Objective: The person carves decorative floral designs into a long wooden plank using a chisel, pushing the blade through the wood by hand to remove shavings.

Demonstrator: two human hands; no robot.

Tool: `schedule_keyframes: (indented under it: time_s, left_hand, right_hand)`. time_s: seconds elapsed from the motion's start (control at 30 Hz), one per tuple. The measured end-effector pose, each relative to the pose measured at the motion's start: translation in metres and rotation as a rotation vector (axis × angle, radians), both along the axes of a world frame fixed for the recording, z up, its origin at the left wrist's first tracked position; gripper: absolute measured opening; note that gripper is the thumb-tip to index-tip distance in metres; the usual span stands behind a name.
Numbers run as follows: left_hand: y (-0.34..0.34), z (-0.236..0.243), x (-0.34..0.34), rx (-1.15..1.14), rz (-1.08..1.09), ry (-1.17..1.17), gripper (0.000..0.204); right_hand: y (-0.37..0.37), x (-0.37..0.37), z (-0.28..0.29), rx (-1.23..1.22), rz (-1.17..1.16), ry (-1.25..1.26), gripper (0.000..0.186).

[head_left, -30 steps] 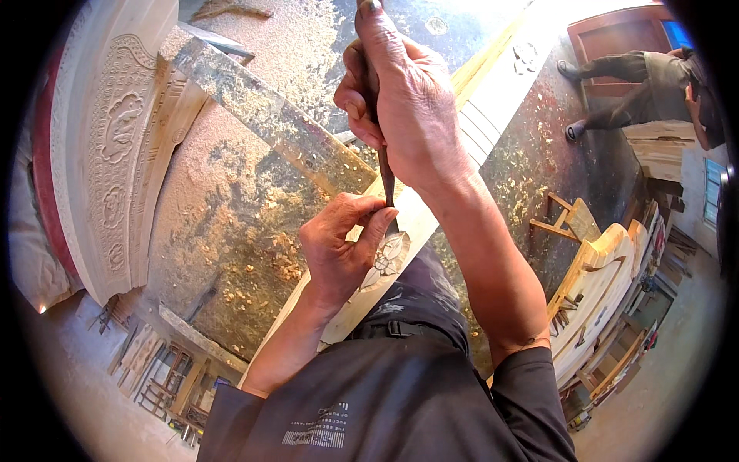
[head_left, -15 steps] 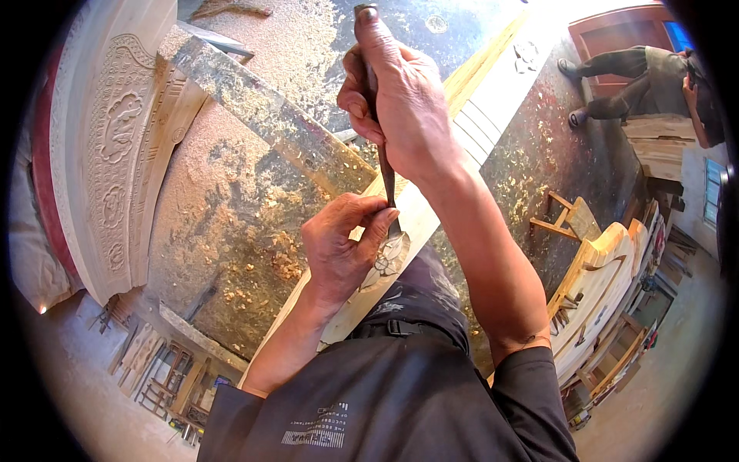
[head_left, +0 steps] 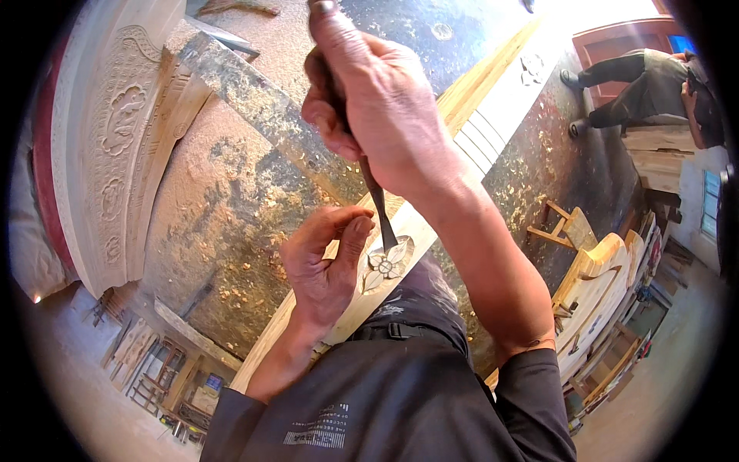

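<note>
My right hand (head_left: 385,100) is wrapped around the handle of a dark metal chisel (head_left: 379,202), its thumb up along the top end. The blade slants down onto a carved flower (head_left: 386,264) with a round centre, set in an oval recess in a long pale wooden board (head_left: 419,229). Beside the shaft, my left hand (head_left: 319,262) is loosely curled, with its thumb and forefinger a little apart and the chisel just beyond their tips. I see nothing held in it. The board runs diagonally past my waist.
A second carved motif (head_left: 532,68) lies farther up the board. To the left leans a large carved wooden panel (head_left: 115,162) above a shaving-strewn floor (head_left: 223,223). A small wooden stool (head_left: 566,225) stands at right, near stacked timber pieces (head_left: 596,296). Another person (head_left: 650,81) is at far right.
My left hand has come off the chisel shaft and drawn back left, uncovering more of the flower. My right hand has shifted left, tilting the chisel handle that way.
</note>
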State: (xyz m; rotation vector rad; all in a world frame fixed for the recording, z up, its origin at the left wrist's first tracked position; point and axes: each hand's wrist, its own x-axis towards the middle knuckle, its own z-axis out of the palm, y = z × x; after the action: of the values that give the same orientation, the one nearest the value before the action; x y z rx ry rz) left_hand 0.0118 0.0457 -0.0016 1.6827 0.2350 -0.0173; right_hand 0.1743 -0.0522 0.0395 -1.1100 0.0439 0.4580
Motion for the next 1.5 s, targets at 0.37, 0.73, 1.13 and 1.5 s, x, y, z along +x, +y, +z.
schedule_keyframes:
  time_s: [0.37,0.73,1.13,1.5]
  left_hand:
    - [-0.010,-0.019,-0.001,0.125,-0.046,-0.078,0.012]
    - [-0.014,-0.027,0.002,0.181,-0.053,-0.128,0.011]
    - [-0.014,-0.025,0.005,0.228,-0.075,-0.133,0.012]
    - [-0.018,-0.024,0.006,0.265,-0.076,-0.085,0.011]
  right_hand:
    - [0.017,-0.008,-0.010,-0.205,0.050,-0.072,0.057]
    - [0.013,-0.008,-0.015,-0.215,0.021,-0.085,0.058]
    - [0.011,-0.011,-0.017,-0.130,-0.040,-0.084,0.053]
    - [0.011,-0.004,-0.041,-0.148,-0.083,-0.017,0.054]
